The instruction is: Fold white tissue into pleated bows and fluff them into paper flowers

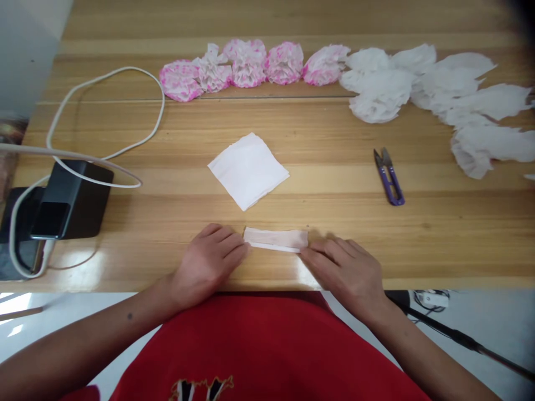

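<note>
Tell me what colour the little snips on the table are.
The snips are purple with dark blades; the head view shows them best.

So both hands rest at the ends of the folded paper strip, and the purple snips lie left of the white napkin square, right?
No: the head view shows the purple snips lying right of the white napkin square, not left. The left hand and right hand do rest at the ends of the folded paper strip.
</note>
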Available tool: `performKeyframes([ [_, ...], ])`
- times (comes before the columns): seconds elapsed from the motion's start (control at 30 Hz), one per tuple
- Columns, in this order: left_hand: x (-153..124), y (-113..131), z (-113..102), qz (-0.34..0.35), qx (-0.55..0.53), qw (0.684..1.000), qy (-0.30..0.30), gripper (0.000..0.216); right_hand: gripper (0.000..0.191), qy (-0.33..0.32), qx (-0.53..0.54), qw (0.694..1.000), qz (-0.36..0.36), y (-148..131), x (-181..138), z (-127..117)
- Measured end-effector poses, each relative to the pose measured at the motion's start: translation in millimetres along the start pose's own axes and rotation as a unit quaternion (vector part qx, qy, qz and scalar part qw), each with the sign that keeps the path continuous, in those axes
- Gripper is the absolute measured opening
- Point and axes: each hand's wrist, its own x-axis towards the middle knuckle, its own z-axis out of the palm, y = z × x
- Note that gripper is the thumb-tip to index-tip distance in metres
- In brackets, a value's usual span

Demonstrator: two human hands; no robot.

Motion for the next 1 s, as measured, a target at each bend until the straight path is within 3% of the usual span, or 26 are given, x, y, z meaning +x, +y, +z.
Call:
performKeyframes([
  [0.23, 8.7, -0.2, 6.2, -0.079, -0.015, 0.997, 0.015, 0.017, 0.006, -0.034, 0.022, 0.999, 0.015, 3.6, 10.3, -0.7],
  [0.37, 16.4, -2.5, 2.8, -0.120, -0.059, 0.991, -0.011, 0.021, 0.014, -0.073, 0.055, 0.995, 0.048, 4.1, 21.2, -6.7],
  [0.6, 24.9, -6.1, -6.4, -0.143, -0.083, 0.981, -0.103, 0.020, 0.013, -0.107, 0.093, 0.983, 0.116, 3.3, 29.9, -9.9],
  [0.77, 28.9, -5.3, -7.6, -0.161, -0.090, 0.978, -0.100, 0.018, 0.014, -0.115, 0.127, 0.971, 0.166, 4.6, 36.9, -13.0],
  [1.0, 28.8, -5.4, -9.1, -0.164, -0.091, 0.978, -0.093, 0.019, 0.017, -0.202, 0.141, 0.944, 0.220, 14.1, 37.8, -18.3],
])
